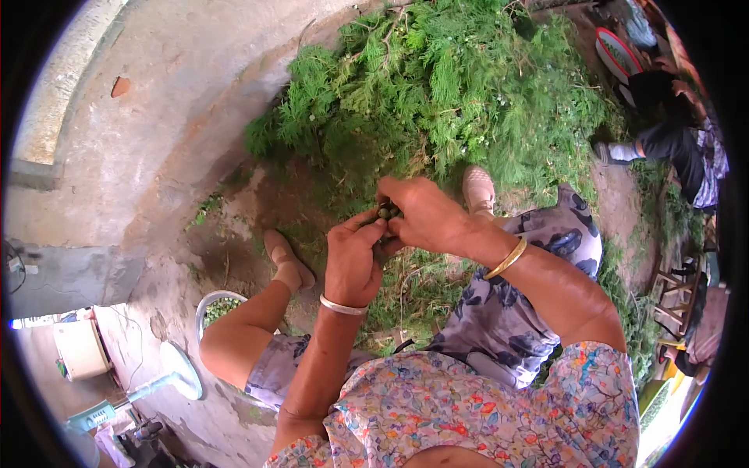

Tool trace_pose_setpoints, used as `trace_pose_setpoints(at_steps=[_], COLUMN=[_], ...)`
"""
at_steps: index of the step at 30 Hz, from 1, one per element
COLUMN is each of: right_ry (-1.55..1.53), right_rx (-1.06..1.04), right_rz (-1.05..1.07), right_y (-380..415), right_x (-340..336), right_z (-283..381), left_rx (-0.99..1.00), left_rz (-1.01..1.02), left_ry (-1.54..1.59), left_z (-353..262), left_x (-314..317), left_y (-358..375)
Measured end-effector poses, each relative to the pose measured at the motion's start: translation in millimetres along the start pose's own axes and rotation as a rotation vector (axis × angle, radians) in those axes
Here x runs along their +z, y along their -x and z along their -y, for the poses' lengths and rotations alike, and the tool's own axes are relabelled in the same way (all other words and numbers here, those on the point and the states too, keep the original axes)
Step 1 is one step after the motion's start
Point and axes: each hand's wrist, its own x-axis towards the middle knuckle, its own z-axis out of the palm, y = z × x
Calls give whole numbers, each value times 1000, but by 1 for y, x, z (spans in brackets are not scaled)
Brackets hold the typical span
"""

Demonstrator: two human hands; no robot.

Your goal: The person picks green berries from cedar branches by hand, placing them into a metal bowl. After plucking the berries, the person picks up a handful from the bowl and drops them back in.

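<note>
Both of my hands meet at the middle of the view, above the ground between my knees. My left hand (355, 261), with a silver bangle at its wrist, has its thumb and fingers pressed round small green round pieces (386, 211). My right hand (427, 214), a gold bangle behind it, curls its fingers over the same pieces from the other side. The fingers partly hide them. Beyond my hands lies a big heap of green leafy branches (437, 86).
A white bowl of green pieces (221, 303) stands beside my knee at the left. A fan (181, 370) is at the lower left. Another person (679, 148) sits at the right, near a red-rimmed basin (617, 54). A wooden stool (676, 300) stands at the far right.
</note>
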Motion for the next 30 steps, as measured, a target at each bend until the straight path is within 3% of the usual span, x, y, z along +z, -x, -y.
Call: trace_pose_setpoints(at_steps=[2, 9, 11, 13, 15, 17, 19, 20, 22, 23, 25, 28, 30], right_ry=[-5, -483, -781, -897, -1071, -1135, -1181, -1181, -1422, -1357, -1299, -1272, -1309], right_rx=[-34, 174, 426, 419, 418, 438, 461, 468, 506, 473, 488, 534, 551], right_rz=[-14, -46, -33, -48, -46, -63, -74, -76, -58, -109, -71, -37, 10], right_y=[0, -8, -10, -7, -6, -3, 0, 2, 5, 6, 8, 11, 12], right_x=[-4, -28, -39, -45, -55, -59, -64, -67, -71, -66, -68, -69, -70], right_z=[4, 13, 20, 17, 18, 19, 18, 17, 16, 16, 15, 10, 8], left_rx=[-11, 51, 14, -74, -225, -128, -252, -255, 67, 66, 19, 167, 46], left_rz=[-5, 47, 23, 2, 253, 690, 673, 679, 90, 94, -191, -164, -136], left_ry=[-11, -37, -94, -212, -688, -1604, -1925, -1921, -1668, -1665, -1502, -1507, -1523], left_z=[-1, -5, 15, 48, 80, 130, 154, 169, 202, 212, 233, 264, 282], left_x=[1, -13, -38, -73, -121, -182, -198, -210, -232, -233, -229, -222, -223], left_y=[0, -5, -17, -28, -30, -26, -20, -27, -44, -54, -80, -98, -102])
